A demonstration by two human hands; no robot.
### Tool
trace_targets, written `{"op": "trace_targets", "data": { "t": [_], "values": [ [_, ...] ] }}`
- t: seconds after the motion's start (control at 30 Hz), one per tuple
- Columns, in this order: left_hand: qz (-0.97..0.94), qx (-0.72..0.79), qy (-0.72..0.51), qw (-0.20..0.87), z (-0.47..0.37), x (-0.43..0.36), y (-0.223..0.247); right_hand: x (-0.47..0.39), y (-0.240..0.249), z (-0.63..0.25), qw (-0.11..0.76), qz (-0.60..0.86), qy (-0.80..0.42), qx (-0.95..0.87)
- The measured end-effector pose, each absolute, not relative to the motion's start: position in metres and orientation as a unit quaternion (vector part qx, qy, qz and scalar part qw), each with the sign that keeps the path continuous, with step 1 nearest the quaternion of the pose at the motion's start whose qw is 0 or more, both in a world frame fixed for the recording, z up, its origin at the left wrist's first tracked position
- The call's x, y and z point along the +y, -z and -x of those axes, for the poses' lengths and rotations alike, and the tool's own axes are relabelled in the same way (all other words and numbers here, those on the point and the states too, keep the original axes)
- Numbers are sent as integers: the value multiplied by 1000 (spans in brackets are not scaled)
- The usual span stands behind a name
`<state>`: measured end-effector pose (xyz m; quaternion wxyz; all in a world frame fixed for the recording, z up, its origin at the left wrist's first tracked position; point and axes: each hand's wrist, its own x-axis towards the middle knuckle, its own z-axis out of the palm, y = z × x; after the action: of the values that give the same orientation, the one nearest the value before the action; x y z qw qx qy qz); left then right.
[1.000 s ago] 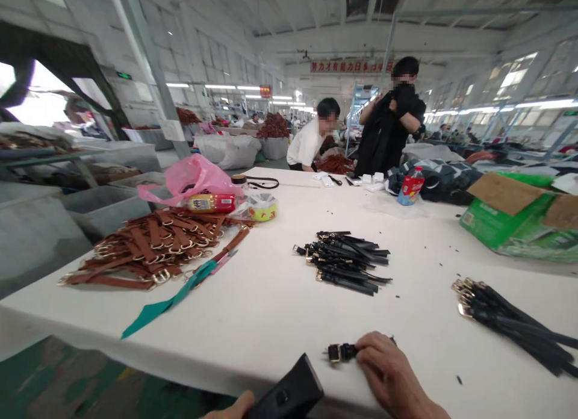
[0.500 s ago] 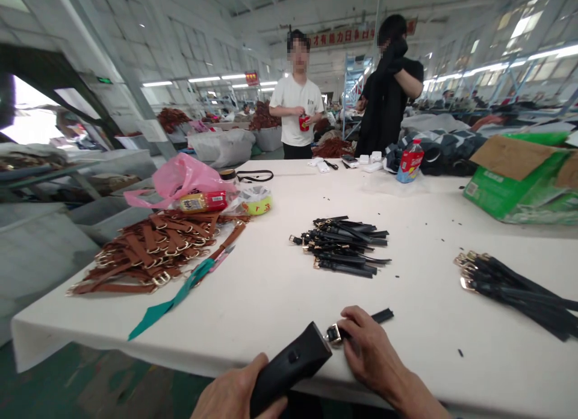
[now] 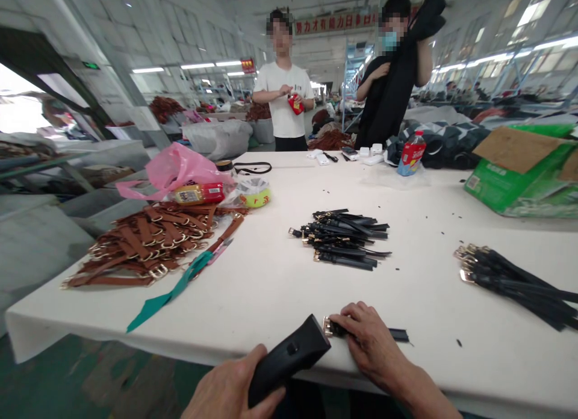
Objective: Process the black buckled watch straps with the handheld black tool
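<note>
My left hand [image 3: 235, 383] is wrapped round a thick black handheld device [image 3: 289, 362] with a small button on its side; its kind is not clear. The wide end of this device sits close to the gold buckle [image 3: 327, 327] of a short black strap. My right hand [image 3: 370, 344] is closed over the black strap [image 3: 400, 335], pressing it on the table; its far end sticks out to the right. Beyond my hands lies a pile of black buckled straps [image 3: 343, 238]. A second bundle of black straps [image 3: 510, 280] lies at the right.
Brown buckled straps [image 3: 149, 244] are heaped at the left beside a teal cloth strip [image 3: 176, 292]. Behind them are a pink bag [image 3: 180, 169] and packets. A bottle [image 3: 412, 153] and a green box [image 3: 519, 178] stand far right. Two people [image 3: 284, 100] stand across the white table [image 3: 271, 274].
My right hand has laid the strap flatter on the table, its tail now lower and farther right. The device has shifted slightly. Across the table, one person has raised a black cloth.
</note>
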<state>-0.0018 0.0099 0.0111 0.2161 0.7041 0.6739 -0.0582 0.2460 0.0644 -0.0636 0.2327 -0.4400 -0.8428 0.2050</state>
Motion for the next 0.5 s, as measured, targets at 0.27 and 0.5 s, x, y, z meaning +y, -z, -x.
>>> {"op": "trace_targets", "data": {
  "t": [0.27, 0.5],
  "values": [
    [-774, 599, 127, 161, -30, 51, -31, 61, 75, -252, 349, 475, -256, -766],
    [-800, 561, 155, 146, -33, 67, -38, 58, 74, -271, 308, 535, -217, -756]
  ]
}}
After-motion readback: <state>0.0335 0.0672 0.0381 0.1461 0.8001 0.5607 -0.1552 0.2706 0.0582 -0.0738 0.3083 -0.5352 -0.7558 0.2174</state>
